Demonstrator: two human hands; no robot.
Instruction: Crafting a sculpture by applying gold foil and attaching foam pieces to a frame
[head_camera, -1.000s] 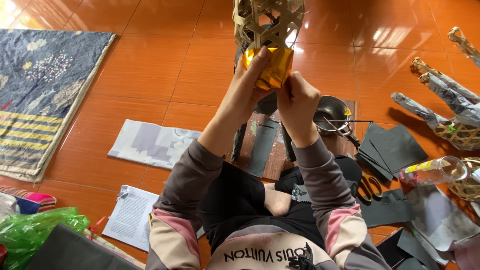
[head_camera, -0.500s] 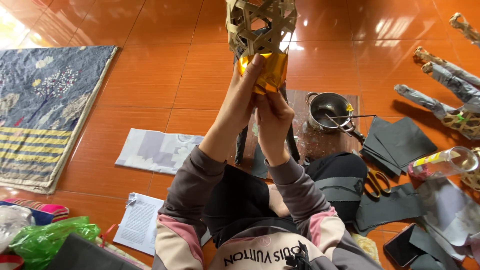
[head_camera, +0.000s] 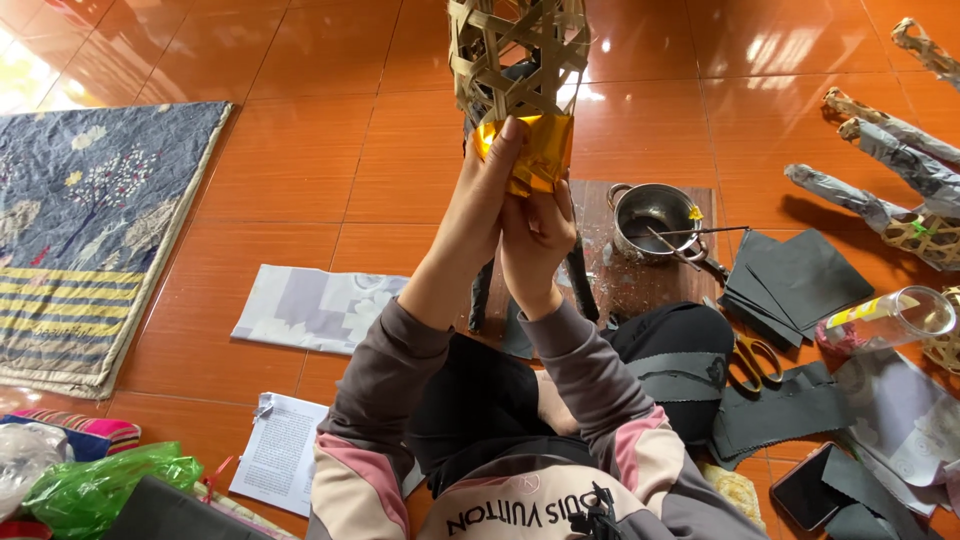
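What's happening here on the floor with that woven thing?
A person sitting on the orange tiled floor holds up a woven bamboo lattice frame. Both hands, left hand and right hand, press shiny gold foil paper around its lower end. A small metal pot, orange-handled scissors and dark grey paper sheets lie nearby.

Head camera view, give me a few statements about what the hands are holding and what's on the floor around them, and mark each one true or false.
1. Both hands, the left hand and the right hand, are raised to a woven bamboo frame. True.
2. The frame's lower end is wrapped in blue foil. False: the foil is gold.
3. A metal pot sits on the floor. True.
4. The scissors are in the right hand. False: they lie on the floor beside dark paper sheets.
5. A patterned mat lies flat on the tiles. True.
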